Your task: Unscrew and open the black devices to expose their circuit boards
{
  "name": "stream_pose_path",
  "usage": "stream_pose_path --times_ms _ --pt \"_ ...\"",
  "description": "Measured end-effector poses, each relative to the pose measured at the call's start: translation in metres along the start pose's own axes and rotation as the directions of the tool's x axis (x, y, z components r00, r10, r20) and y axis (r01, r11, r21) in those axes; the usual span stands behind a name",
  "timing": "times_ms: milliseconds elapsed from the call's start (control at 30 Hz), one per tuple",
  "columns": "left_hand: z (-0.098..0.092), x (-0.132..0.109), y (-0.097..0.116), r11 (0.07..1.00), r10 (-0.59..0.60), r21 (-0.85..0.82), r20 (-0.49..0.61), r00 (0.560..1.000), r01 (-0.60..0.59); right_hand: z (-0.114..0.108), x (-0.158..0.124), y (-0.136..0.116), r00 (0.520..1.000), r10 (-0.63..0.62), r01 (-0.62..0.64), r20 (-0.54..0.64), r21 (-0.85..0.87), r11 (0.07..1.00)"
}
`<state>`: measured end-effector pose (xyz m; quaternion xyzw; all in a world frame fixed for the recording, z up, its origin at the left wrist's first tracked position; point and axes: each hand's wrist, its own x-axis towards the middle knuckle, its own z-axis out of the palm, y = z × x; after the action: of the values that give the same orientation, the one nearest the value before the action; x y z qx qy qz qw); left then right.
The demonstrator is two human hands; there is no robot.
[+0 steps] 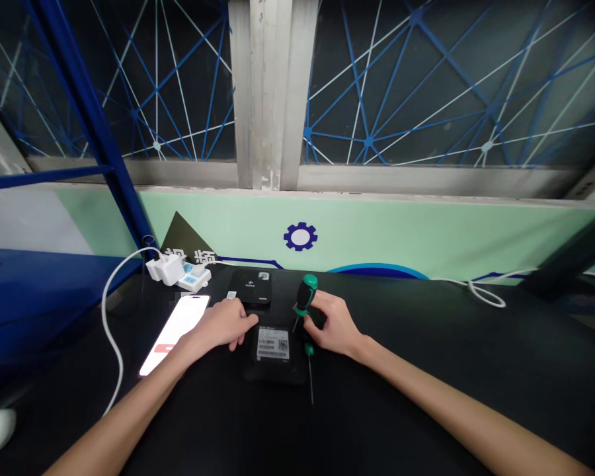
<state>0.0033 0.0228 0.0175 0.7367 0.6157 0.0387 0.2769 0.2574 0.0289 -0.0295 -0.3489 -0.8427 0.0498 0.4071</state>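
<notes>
A flat black box (272,371) with a white printed label (273,344) lies label-up on the black table. My left hand (225,322) is closed at the box's upper left corner, thumb along its edge and the other fingers curled beside it. In my right hand (333,324) is a green-and-black screwdriver (306,294), handle up; its shaft points down at the box's upper right corner. Whether the tip touches a screw is too small to tell. A second screwdriver (311,377) with a green handle lies beside the box's right edge, partly hidden by my right hand.
Behind the box lies another black device (250,287). A lit phone (173,337) is under my left forearm. White plugs (166,270) sit in a power strip (193,276), with a white cable (110,337) curving down. Another cable (486,301) lies at right. A green wall stands behind.
</notes>
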Motion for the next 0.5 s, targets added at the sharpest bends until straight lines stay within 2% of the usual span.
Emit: stream_pose_path --times_ms 100,267,367,500 --pt "0.0 0.001 -0.002 1.0 0.014 0.006 -0.006 1.0 -0.014 -0.003 -0.002 -0.002 0.997 -0.075 0.074 -0.002 0.082 0.994" --pt "0.0 0.002 -0.003 1.0 0.021 0.013 -0.015 1.0 -0.021 -0.007 -0.001 -0.007 0.986 -0.141 0.12 0.09 0.206 0.971" --pt "0.0 0.002 -0.003 1.0 0.021 0.013 -0.014 1.0 -0.021 -0.005 0.0 -0.012 0.993 -0.079 0.051 0.093 0.268 0.962" --pt "0.0 0.002 -0.002 1.0 0.013 0.019 -0.012 1.0 -0.013 0.004 0.001 -0.015 0.997 0.066 -0.075 0.037 0.331 0.941"
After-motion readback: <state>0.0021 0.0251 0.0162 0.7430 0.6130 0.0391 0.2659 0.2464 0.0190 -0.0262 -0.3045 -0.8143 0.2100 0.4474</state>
